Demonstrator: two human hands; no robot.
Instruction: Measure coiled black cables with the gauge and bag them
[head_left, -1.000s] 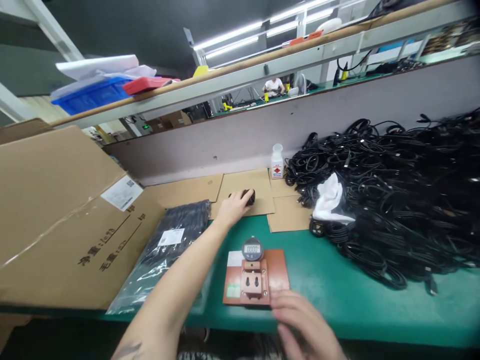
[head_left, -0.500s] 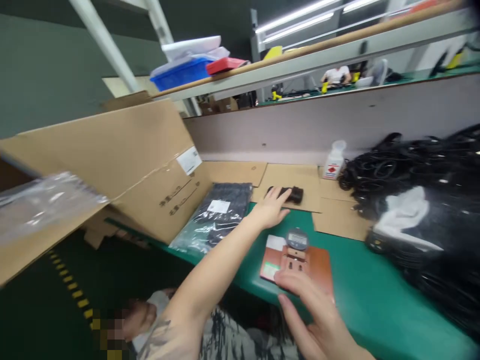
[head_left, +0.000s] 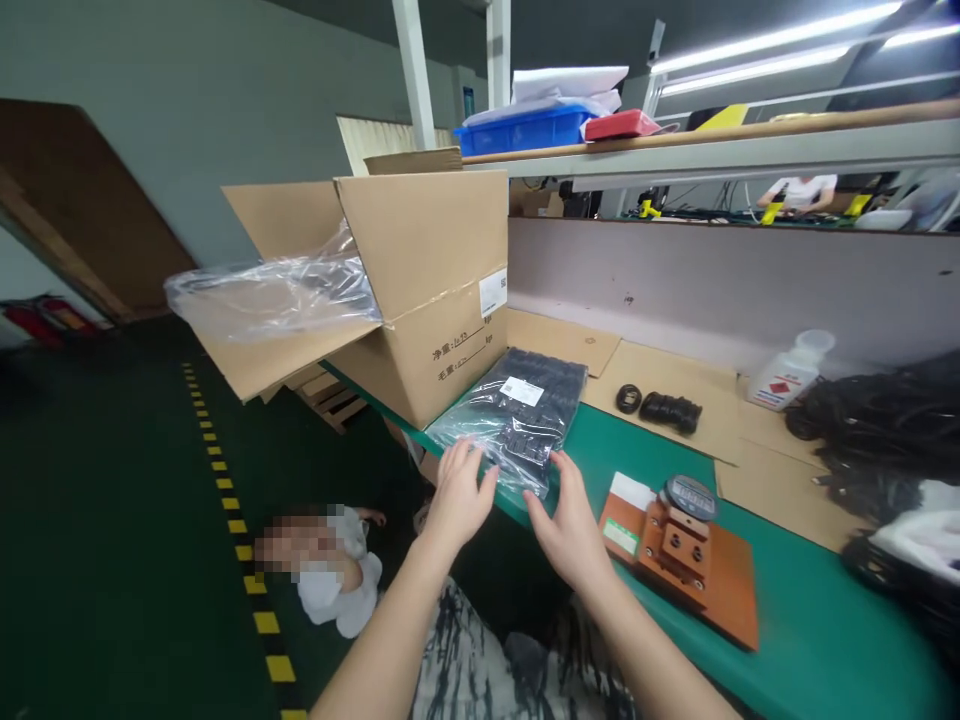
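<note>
A clear plastic bag of black parts (head_left: 544, 385) with a white label lies flat on the green bench. My left hand (head_left: 463, 490) is at the bag's near left edge, thumb apart from the fingers. At its near right corner is my right hand (head_left: 566, 515), fingers spread. Both hands look open; whether they press on the plastic I cannot tell. Right of the bag, a row of black rings (head_left: 670, 411) lies on cardboard beside a single black ring (head_left: 628, 399). A digital dial gauge (head_left: 690, 498) stands on an orange-brown fixture (head_left: 724, 590) right of my right hand.
An open cardboard box (head_left: 450, 240) with clear plastic film (head_left: 277, 295) over its flap stands left of the bag. At the right are a white bottle (head_left: 791, 372) and black cables (head_left: 885, 410). A person in white (head_left: 341, 570) is low at left. Above runs a shelf (head_left: 750, 140).
My left hand has left the black rings on the cardboard and come to the bag. My right hand has moved from the gauge fixture to the bag. The view has swung left.
</note>
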